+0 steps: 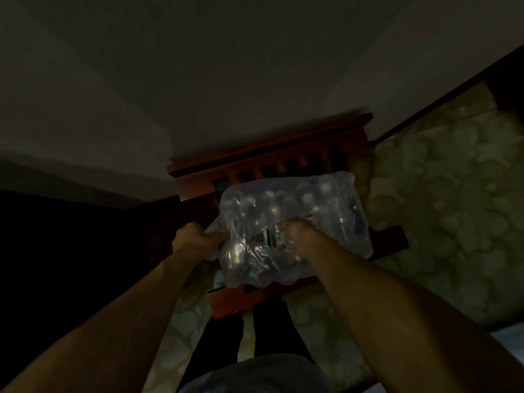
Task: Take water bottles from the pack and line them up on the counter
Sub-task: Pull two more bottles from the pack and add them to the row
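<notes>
Clear plastic wrap of bottle pack (295,231) on wooden chair (255,163); left hand (192,239) and right hand (297,234) fingers clenched on wrap's near side.

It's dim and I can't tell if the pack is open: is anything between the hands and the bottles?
Yes: clear plastic wrap covers the bottles. The left hand and right hand both grip it at the near side; whether it's torn through is unclear.

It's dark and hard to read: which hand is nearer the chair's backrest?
Right, narrowly. The right hand grips the bottle pack near its middle, closer to the backrest. The left hand pulls the wrap at the pack's left edge, slightly lower in view.
</notes>
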Motion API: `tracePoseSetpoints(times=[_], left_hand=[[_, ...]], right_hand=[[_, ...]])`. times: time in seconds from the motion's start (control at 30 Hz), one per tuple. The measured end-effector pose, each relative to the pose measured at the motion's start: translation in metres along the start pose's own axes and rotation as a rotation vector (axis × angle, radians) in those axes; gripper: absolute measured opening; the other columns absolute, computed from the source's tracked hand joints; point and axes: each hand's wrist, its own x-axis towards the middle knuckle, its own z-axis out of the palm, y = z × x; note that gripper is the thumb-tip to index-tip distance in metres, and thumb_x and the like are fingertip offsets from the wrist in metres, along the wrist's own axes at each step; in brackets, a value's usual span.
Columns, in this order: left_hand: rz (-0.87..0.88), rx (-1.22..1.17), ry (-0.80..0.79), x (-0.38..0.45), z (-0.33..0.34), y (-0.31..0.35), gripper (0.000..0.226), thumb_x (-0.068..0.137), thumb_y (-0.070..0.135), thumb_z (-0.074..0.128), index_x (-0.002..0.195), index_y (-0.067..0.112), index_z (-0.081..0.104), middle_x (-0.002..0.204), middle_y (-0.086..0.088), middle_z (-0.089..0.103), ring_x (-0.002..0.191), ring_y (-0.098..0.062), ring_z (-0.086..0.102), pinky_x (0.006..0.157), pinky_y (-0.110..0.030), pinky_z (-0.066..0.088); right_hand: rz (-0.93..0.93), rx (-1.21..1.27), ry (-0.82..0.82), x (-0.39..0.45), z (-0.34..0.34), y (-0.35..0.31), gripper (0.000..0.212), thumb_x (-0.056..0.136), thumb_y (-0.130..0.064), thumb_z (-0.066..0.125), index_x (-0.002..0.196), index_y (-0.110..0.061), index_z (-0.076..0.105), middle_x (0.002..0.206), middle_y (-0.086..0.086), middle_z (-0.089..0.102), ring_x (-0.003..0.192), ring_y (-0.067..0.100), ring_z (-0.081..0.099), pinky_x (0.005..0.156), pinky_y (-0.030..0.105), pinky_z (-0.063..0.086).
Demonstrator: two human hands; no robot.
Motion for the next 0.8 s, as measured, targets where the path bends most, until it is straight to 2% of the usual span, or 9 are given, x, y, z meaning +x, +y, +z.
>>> tracePoseSetpoints(times=[0.03, 0.1, 0.17, 0.23, 0.33, 0.4, 0.5, 0.63, 0.8], left_hand=[[-0.008, 0.002, -0.007, -0.005, -0.003, -0.001, 0.049, 0.070, 0.055, 0.080, 0.086, 0.011, 0.067, 0.093, -0.008, 0.071, 0.074, -0.017, 0.067, 0.061, -0.028, 0.055], [-0.032, 0.025, -0.025, -0.014, -0.011, -0.004, 0.054, 0.066, 0.056, 0.083, 0.088, 0.010, 0.067, 0.093, -0.007, 0.070, 0.073, -0.017, 0.066, 0.057, -0.025, 0.051], [-0.033, 0.058, -0.011, -0.024, -0.022, -0.005, 0.055, 0.067, 0.056, 0.082, 0.090, 0.009, 0.067, 0.092, -0.008, 0.069, 0.074, -0.019, 0.065, 0.058, -0.025, 0.050], [0.009, 0.069, 0.052, -0.036, -0.035, -0.003, 0.048, 0.072, 0.057, 0.078, 0.080, 0.013, 0.062, 0.078, -0.004, 0.064, 0.061, -0.014, 0.058, 0.050, -0.022, 0.044], [0.057, 0.139, 0.117, -0.054, -0.055, 0.004, 0.047, 0.076, 0.060, 0.073, 0.082, 0.016, 0.057, 0.071, 0.000, 0.053, 0.054, -0.010, 0.046, 0.049, -0.023, 0.038], [0.076, 0.154, 0.120, -0.064, -0.068, 0.010, 0.051, 0.078, 0.060, 0.071, 0.092, 0.012, 0.064, 0.075, -0.001, 0.056, 0.057, -0.012, 0.050, 0.052, -0.024, 0.041], [0.120, 0.110, 0.127, -0.077, -0.087, 0.019, 0.060, 0.077, 0.061, 0.071, 0.099, 0.006, 0.070, 0.089, -0.006, 0.067, 0.075, -0.022, 0.064, 0.064, -0.027, 0.050], [0.118, 0.061, 0.174, -0.104, -0.109, 0.030, 0.069, 0.070, 0.072, 0.067, 0.104, 0.013, 0.071, 0.105, -0.009, 0.071, 0.093, -0.027, 0.069, 0.078, -0.033, 0.057], [0.110, -0.230, 0.117, -0.123, -0.127, 0.029, 0.067, 0.068, 0.066, 0.074, 0.100, 0.007, 0.070, 0.098, -0.011, 0.070, 0.081, -0.028, 0.068, 0.071, -0.033, 0.060]], right_hand=[[-0.003, 0.022, 0.007, -0.009, -0.002, -0.004, 0.009, 0.096, -0.015, 0.052, 0.092, -0.011, 0.059, 0.080, 0.001, 0.050, 0.065, 0.013, 0.047, 0.057, 0.026, 0.053], [-0.015, -0.034, 0.034, -0.023, -0.006, -0.014, 0.033, 0.100, -0.023, 0.047, 0.124, -0.001, 0.055, 0.098, 0.009, 0.055, 0.078, 0.020, 0.054, 0.084, 0.034, 0.053], [-0.010, -0.226, 0.076, -0.037, -0.007, -0.022, 0.043, 0.101, -0.033, 0.044, 0.126, 0.001, 0.054, 0.118, 0.013, 0.060, 0.103, 0.027, 0.059, 0.099, 0.039, 0.049], [-0.063, -0.423, 0.148, -0.047, -0.009, -0.024, 0.045, 0.096, -0.041, 0.050, 0.120, -0.004, 0.058, 0.120, 0.015, 0.063, 0.107, 0.031, 0.062, 0.094, 0.040, 0.052], [-0.148, -0.650, 0.229, -0.067, -0.011, -0.029, 0.038, 0.085, -0.051, 0.058, 0.094, -0.014, 0.062, 0.092, 0.007, 0.066, 0.086, 0.025, 0.065, 0.084, 0.039, 0.055], [-0.195, -0.805, 0.235, -0.080, -0.010, -0.035, 0.040, 0.083, -0.049, 0.058, 0.100, -0.014, 0.065, 0.081, 0.001, 0.066, 0.075, 0.020, 0.065, 0.079, 0.038, 0.057], [-0.226, -0.828, 0.228, -0.104, -0.008, -0.048, 0.065, 0.081, -0.057, 0.056, 0.136, -0.023, 0.048, 0.099, -0.001, 0.069, 0.080, 0.018, 0.067, 0.064, 0.029, 0.051], [-0.271, -1.144, 0.352, -0.136, -0.006, -0.065, 0.080, 0.076, -0.080, 0.039, 0.135, -0.027, 0.053, 0.136, 0.003, 0.057, 0.126, 0.028, 0.050, 0.095, 0.042, 0.037], [-0.445, -1.080, 0.489, -0.181, -0.005, -0.088, 0.068, 0.075, -0.076, 0.042, 0.107, -0.021, 0.065, 0.114, 0.007, 0.065, 0.100, 0.028, 0.061, 0.075, 0.034, 0.045]])
